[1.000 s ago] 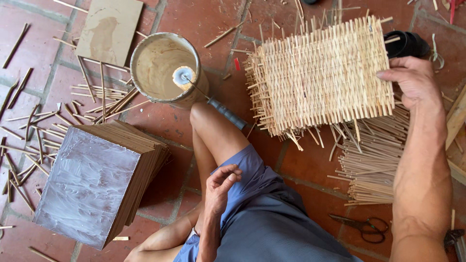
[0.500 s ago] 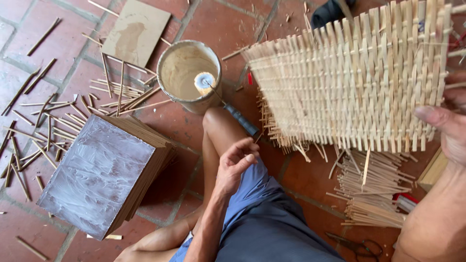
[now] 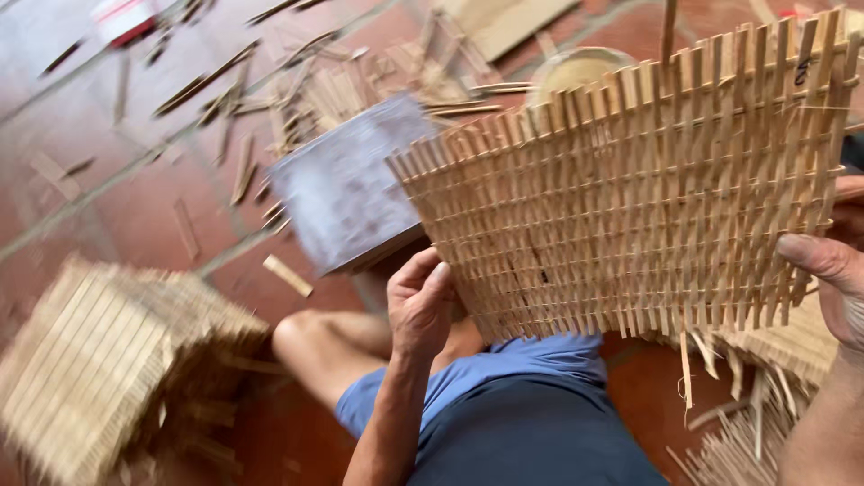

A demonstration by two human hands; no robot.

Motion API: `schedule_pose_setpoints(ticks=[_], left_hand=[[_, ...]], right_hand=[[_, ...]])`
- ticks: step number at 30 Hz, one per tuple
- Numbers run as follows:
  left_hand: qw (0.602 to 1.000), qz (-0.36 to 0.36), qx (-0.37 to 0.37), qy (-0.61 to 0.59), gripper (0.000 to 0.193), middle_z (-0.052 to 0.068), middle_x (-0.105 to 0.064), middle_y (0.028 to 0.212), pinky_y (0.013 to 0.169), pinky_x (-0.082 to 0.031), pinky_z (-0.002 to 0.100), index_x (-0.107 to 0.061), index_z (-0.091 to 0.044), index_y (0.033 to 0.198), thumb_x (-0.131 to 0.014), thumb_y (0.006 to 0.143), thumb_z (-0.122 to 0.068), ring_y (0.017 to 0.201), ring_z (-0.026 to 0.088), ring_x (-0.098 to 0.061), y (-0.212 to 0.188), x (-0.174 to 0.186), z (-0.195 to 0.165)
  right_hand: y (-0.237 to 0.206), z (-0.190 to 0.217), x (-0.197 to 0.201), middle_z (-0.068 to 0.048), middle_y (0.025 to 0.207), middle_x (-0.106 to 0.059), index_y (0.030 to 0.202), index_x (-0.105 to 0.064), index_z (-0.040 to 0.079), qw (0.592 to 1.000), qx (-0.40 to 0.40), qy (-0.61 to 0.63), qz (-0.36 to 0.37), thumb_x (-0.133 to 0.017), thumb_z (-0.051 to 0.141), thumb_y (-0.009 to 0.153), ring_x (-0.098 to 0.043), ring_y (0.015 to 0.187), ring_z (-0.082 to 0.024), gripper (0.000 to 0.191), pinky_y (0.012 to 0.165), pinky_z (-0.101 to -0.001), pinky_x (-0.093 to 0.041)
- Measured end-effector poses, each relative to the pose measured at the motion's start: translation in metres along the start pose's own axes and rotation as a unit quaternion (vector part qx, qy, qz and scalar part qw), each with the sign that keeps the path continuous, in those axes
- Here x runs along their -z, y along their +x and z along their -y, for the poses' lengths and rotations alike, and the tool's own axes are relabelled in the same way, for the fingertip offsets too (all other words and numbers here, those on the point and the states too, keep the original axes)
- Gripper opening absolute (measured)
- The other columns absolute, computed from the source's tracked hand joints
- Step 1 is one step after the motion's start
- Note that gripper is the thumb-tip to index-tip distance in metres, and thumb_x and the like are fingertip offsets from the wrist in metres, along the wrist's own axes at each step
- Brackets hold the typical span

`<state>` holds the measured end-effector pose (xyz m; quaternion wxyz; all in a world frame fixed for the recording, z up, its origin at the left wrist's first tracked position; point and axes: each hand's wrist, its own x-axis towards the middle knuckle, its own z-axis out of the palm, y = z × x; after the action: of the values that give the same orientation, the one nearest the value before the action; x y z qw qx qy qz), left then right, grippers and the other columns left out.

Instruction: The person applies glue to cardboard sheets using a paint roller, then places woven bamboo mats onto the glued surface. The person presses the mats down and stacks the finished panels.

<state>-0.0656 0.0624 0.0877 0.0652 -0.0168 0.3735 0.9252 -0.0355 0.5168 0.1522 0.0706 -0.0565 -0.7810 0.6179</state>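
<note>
A woven bamboo mat [image 3: 630,189] of pale strips is held up in front of me, tilted, over my lap. My right hand [image 3: 832,279] grips its right edge, thumb lying on the weave. My left hand [image 3: 420,301] touches the mat's lower left corner, fingers curled against the edge. Whether it has a firm grip there is unclear. Loose strip ends stick out along the mat's borders.
A grey-topped wooden block [image 3: 346,184] lies on the brick floor behind the mat. A second woven piece [image 3: 99,360] sits at lower left. Scattered bamboo strips [image 3: 243,108] cover the floor. A round bowl [image 3: 576,67] peeks above the mat. More strips [image 3: 747,441] lie at lower right.
The mat has been lifted off the floor and brought close over my lap. My left hand rose from my thigh to its lower corner. The view swung left.
</note>
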Motion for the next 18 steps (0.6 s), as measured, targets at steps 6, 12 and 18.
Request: schedule_pose_setpoints(ticks=[6, 12, 18], left_hand=[[0.998, -0.044, -0.041, 0.024, 0.025, 0.01, -0.074, 0.114, 0.095, -0.058, 0.033, -0.066, 0.005, 0.122, -0.071, 0.097, 0.002, 0.102, 0.015, -0.07, -0.013, 0.04, -0.049], [0.995, -0.062, -0.057, 0.048, 0.022, 0.009, -0.075, 0.108, 0.091, -0.058, 0.032, -0.069, 0.004, 0.117, -0.072, 0.096, 0.003, 0.096, 0.014, -0.07, -0.014, 0.046, -0.096], [0.895, 0.084, -0.116, 0.423, 0.019, 0.005, -0.076, 0.098, 0.072, -0.064, 0.029, -0.072, 0.0, 0.116, -0.072, 0.097, -0.004, 0.082, 0.011, -0.07, -0.02, 0.015, -0.235]], right_hand=[[0.061, -0.02, -0.086, -0.008, 0.116, -0.067, 0.137, -0.05, 0.006, 0.995, 0.026, -0.006, 0.098, -0.069, 0.005, 0.099, -0.069, 0.11, -0.018, 0.043, 0.101, -0.0379, -0.059], [0.077, -0.038, -0.127, -0.009, 0.115, -0.067, 0.136, -0.053, 0.003, 0.99, 0.04, -0.025, 0.134, -0.069, 0.009, 0.101, -0.068, 0.108, -0.016, 0.04, 0.1, -0.0337, -0.059], [0.041, 0.034, -0.173, -0.012, 0.111, -0.07, 0.135, -0.057, 0.001, 0.979, 0.055, -0.081, 0.181, -0.075, 0.013, 0.093, -0.07, 0.102, -0.02, 0.047, 0.094, -0.0352, -0.058]])
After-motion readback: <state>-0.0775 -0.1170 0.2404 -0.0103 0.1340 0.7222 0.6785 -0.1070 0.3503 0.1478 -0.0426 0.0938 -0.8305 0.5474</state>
